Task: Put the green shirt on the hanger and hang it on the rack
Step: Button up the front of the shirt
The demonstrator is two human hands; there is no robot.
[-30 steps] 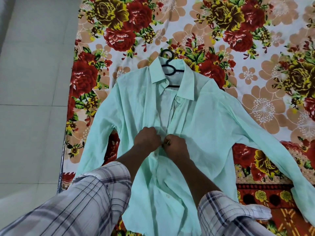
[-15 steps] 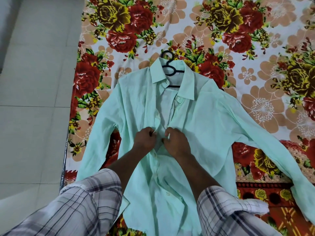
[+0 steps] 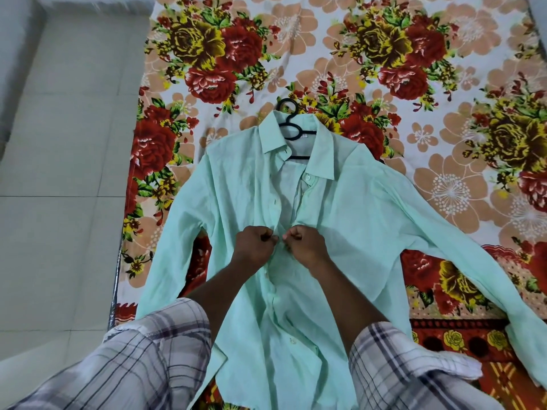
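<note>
Green shirt (image 3: 355,217) lying front-up on a floral bedsheet (image 3: 384,39), with the black hanger (image 3: 291,125) inside its collar and the hook protruding. Below the hanger, at mid-chest, left hand (image 3: 254,242) and right hand (image 3: 306,244) nearly meet, the curled fingers of each pinching one front edge.

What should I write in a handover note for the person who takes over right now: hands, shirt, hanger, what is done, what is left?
Left hand: pinches one front edge of the shirt at chest height.
Right hand: pinches the other front edge, close beside the left hand.
Shirt: lies flat with sleeves spread on the flowered sheet; its front is open above the hands.
Hanger: inside the shirt, hook out at the collar.
Done: the shirt is on the hanger.
Left: probably close the front, then lift it and hang it on the rack, which is not in view.
</note>
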